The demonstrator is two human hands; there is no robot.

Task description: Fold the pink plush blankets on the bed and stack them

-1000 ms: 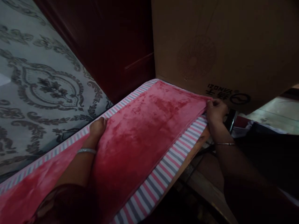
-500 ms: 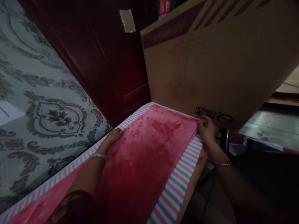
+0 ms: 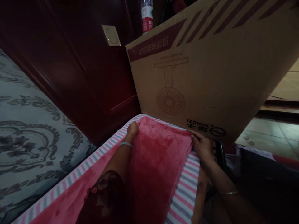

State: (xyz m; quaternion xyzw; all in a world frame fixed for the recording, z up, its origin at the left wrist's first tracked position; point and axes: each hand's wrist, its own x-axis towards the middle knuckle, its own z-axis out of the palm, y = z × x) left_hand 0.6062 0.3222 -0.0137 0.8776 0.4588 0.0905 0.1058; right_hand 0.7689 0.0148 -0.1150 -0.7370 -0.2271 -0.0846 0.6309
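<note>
The left hand, fingers curled, touches the far left corner of a long red plush cloth, its grip unclear; the cloth spreads rightward and nearer, over pink, grey and white striped fabric; the right hand pinches the cloth's far right corner between thumb and finger; beyond it stands a brown cardboard box

The red cloth has a soft, plush pile with a faint sheen; the striped cloth beneath looks flat and matt. The counter shows a wooden edge. The box is matt cardboard, the dark red panel smooth and glossy, the bottle clear plastic, the bracelet shiny metal.
</note>
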